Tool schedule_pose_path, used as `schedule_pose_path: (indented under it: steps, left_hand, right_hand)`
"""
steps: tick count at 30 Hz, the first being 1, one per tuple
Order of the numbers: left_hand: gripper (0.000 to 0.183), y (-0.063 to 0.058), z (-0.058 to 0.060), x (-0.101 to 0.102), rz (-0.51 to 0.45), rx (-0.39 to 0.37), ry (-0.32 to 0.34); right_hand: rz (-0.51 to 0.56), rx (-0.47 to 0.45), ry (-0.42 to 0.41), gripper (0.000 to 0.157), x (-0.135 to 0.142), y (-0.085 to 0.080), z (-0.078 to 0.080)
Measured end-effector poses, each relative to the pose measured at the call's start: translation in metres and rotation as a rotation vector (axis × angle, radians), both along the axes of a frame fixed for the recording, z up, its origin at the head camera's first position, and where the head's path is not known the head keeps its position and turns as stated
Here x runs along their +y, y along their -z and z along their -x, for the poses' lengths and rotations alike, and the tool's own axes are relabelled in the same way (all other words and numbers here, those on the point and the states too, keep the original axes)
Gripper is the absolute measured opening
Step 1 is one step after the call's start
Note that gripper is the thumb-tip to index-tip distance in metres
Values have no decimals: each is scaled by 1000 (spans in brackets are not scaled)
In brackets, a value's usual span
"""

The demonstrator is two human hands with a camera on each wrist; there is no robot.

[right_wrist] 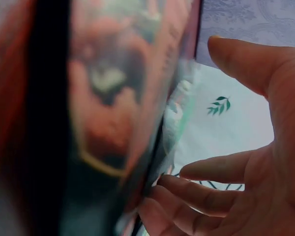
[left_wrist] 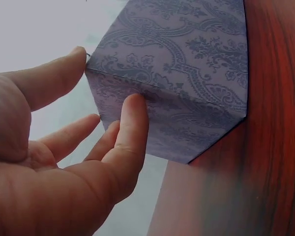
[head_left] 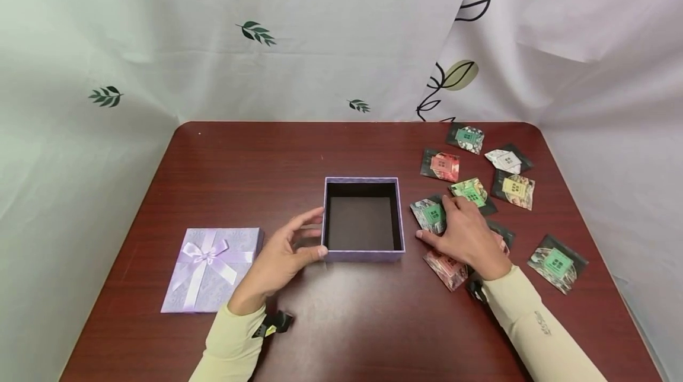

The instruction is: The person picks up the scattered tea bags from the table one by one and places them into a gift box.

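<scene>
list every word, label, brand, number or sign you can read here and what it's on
No text can be read with certainty.
Packets: marks on the coloured labels, too small to read.
Nearest packet in the right wrist view: print along its edge, too blurred to read.
Right sleeve: small dark lettering, too small to read.
Box and lid: no lettering shows.

Dk red-brown wood tbl (head_left: 347, 328) stood under L hand (head_left: 280, 260) & R hand (head_left: 466, 234). White cloth (head_left: 341, 8) hung beyond & either side of them, w/ green sprigs (head_left: 258, 32) past L, branch print (head_left: 461, 75) past R. Pale sheen lit tbl btwn them.
</scene>
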State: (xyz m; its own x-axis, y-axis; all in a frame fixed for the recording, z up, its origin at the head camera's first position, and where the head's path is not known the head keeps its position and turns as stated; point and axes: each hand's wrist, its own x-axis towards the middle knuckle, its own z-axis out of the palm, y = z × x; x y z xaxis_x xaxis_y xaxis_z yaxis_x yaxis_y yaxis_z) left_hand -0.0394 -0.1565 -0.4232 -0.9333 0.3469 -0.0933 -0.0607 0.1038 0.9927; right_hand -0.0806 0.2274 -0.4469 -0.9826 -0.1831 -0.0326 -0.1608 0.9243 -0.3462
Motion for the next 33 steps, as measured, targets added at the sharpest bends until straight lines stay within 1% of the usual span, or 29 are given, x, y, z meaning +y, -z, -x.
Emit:
schedule_pose_path:
  steps: [3, 6, 9, 14, 19, 22, 27, 33]
  left_hand:
    - [76, 2, 1, 1, -1, -9, 1]
    - [76, 0, 5, 1, 7, -9, -5]
    - [76, -1, 7, 1, 20, -11, -9]
    - [77, 3, 3, 2, 41, -29, -13]
    - [77, 9, -5, 2, 37, -54, -11]
    - [76, 12, -8, 2, 32, -54, -10]
    - [76, 11, -8, 3, 21, -55, -15]
    - [76, 9, -6, 3, 7, -59, -14]
  right_hand:
    - [-5, -8, 11, 102, 0, 2, 1]
    - [-1, 3, 26, 99, -1, -1, 7]
    - [-2, 5, 41, 100, -2, -4, 9]
    - [-11, 8, 56, 102, -3, 0, 4]
    - [-13, 14, 65, 97, -4, 8, -5]
    - [-12, 14, 69, 94, -4, 11, -9]
    - [11, 26, 52, 93, -4, 11, -8]
    - [30, 80, 25, 92, -3, 9, -5]
